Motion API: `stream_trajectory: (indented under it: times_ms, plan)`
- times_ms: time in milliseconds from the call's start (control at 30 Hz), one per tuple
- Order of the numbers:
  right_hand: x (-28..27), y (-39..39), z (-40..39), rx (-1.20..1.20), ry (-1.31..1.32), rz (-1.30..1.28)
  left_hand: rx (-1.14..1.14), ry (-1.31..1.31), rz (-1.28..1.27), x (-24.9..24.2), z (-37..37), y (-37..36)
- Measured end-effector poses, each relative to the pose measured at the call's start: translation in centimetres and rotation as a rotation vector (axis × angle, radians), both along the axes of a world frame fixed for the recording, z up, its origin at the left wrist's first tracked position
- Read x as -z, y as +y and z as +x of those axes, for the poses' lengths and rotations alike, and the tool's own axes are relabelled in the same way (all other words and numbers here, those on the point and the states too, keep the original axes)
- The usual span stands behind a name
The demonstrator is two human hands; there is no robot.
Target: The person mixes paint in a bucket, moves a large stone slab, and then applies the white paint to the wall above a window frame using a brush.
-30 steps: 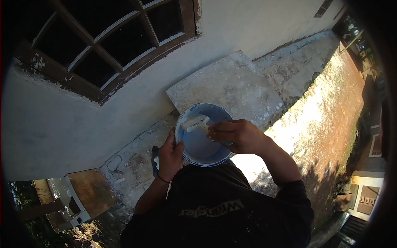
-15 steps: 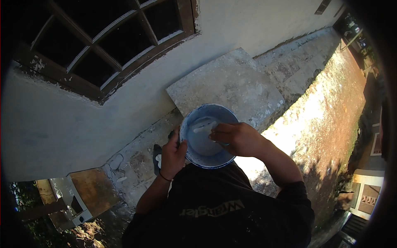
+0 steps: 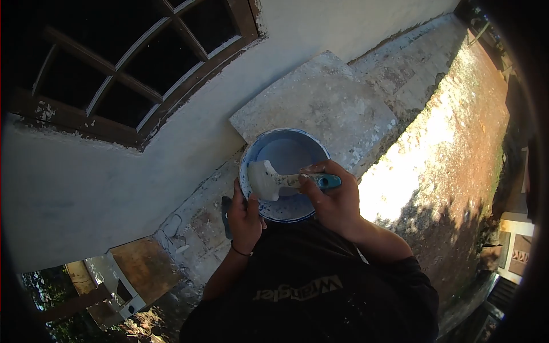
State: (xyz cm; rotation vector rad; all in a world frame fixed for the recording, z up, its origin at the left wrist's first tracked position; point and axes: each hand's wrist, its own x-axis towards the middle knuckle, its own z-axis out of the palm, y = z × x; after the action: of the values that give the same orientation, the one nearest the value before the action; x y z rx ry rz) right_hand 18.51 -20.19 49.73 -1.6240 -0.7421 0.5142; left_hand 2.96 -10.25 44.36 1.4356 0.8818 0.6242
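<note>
A blue bucket (image 3: 286,216) with pale liquid paint (image 3: 283,153) inside is in front of my body, its opening facing up toward me. On its left side my left hand (image 3: 246,220) grips the wall near the rim, thumb on the near side. My right hand (image 3: 337,200) is closed round the handle of a paintbrush (image 3: 264,182) over the bucket's opening. The bristles are coated with whitish paint and lie by the left inner rim. The teal end of the handle sticks out past my fingers to the right.
A pale wall (image 3: 189,123) with a brown-framed window (image 3: 128,74) runs along the left. A raised concrete slab (image 3: 320,106) lies beyond the bucket. Sunlit ground (image 3: 434,148) stretches to the right, and a small structure (image 3: 143,263) stands at lower left.
My right hand has lifted the paintbrush out of the paint, bringing its bristles into view over the left rim. The bucket is now tilted differently, still in my left hand.
</note>
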Motion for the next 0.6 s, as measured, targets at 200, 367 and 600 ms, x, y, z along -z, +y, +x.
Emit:
stream_trajectory:
  times_ms: [200, 367, 600]
  plan:
    - [0.6, 1.5, -0.8, -0.075, 0.021, 0.002, -0.011, 0.007, -0.008, -0.1, -0.8, -0.4]
    - [2.7, 2.7, -1.9, -0.135, -0.097, -0.045, -0.001, 0.041, 0.019, -0.5, -1.0, -0.3]
    - [1.3, 2.3, -0.1, -0.095, -0.189, -0.073, 0.002, 0.086, 0.039, 0.2, -0.7, 0.0]
